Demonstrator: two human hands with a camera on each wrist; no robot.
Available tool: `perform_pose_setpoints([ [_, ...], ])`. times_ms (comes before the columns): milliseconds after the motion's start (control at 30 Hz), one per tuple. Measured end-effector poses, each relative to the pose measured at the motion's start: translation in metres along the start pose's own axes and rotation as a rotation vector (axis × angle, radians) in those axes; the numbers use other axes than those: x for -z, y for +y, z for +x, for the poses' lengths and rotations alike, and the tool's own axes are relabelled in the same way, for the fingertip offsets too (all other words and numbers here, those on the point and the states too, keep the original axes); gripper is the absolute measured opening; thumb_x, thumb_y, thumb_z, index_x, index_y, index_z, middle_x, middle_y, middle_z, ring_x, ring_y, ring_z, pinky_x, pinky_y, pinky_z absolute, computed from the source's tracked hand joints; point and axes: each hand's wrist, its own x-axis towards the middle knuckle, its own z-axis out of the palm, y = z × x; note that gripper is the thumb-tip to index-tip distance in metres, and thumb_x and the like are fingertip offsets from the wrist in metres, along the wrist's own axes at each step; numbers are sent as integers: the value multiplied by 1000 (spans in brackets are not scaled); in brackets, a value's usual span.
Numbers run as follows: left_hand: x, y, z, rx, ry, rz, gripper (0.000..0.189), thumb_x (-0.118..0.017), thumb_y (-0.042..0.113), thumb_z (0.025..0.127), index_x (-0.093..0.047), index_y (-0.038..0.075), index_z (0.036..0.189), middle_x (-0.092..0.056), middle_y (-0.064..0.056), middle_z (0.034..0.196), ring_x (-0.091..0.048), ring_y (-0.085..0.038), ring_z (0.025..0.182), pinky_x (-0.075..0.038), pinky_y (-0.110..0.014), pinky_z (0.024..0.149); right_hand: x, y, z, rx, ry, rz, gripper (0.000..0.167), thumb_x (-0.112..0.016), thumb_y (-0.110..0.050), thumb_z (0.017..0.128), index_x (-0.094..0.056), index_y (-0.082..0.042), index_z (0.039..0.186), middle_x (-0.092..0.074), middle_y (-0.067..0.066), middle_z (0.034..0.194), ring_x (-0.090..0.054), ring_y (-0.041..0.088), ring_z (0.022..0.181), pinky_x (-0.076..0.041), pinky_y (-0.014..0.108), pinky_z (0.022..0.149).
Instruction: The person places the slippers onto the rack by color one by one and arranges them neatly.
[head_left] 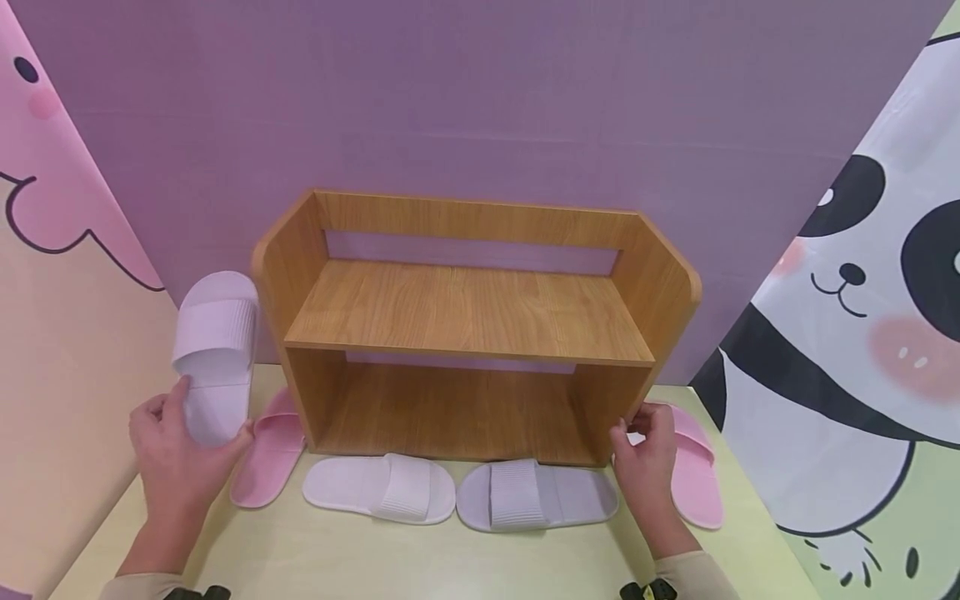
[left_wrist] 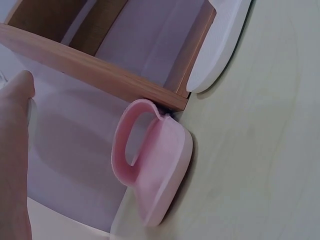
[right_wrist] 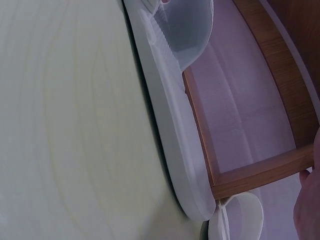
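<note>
At the left, my left hand (head_left: 176, 450) holds a pale lilac slipper (head_left: 217, 400) near its heel, thumb and fingers on opposite edges. The slipper is raised toe-up beside the wooden shelf (head_left: 465, 312); the left wrist view shows only part of that hand (left_wrist: 14, 150). My right hand (head_left: 648, 467) grips the front edge of the shelf's right side panel with bent fingers. A pink slipper (head_left: 273, 454) lies by the shelf's left side. In front lie a white slipper (head_left: 348, 487) and a light grey-lilac slipper (head_left: 573, 492), toes towards each other.
Another pink slipper (head_left: 697, 475) lies right of the shelf. A white slipper (right_wrist: 255, 215) shows partly beside the panel's lower end. The two-tier shelf stands on a pale table (head_left: 420, 562) against a purple backdrop (head_left: 480, 100). Cartoon panels flank both sides.
</note>
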Motion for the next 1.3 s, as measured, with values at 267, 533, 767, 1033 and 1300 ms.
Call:
perform_pose_setpoints([
  [267,-3,1,0,-75,120,-59,103,-84,35,55,-60,-3,148,-44,-37,127,-45,-54,121,-43,-62,94,-1,-1,0,19,5,21,26,-63,17,91,-56,11,116,-61,18,108,-61,5,91,-51,17,84],
  [533,-3,6,2,-125,197,-86,102,-77,51,60,-62,-1,147,-47,-37,123,-48,-36,121,-43,-47,97,1,-1,0,15,0,13,26,-64,14,92,-56,10,116,-62,18,109,-63,12,92,-52,20,84],
  [767,-7,11,2,-185,282,-113,100,-75,55,63,-64,-2,144,-48,-39,117,-35,-4,124,-34,-30,93,1,-1,0,-33,-20,-17,26,-65,8,93,-56,8,118,-62,16,112,-64,20,94,-52,22,85],
  [1033,-5,22,1,-198,314,-131,98,-76,54,63,-63,-5,140,-49,-35,114,-37,-3,119,-31,-17,86,1,-1,0,-15,-10,5,25,-64,10,93,-56,9,117,-62,17,111,-62,14,93,-52,25,85],
  [1300,-3,31,-1,-237,307,-163,98,-75,56,66,-62,-5,140,-47,-41,116,-39,-4,123,-33,-14,84,1,1,0,-16,-11,6,26,-63,10,92,-56,9,117,-62,17,111,-62,16,93,-52,23,85],
])
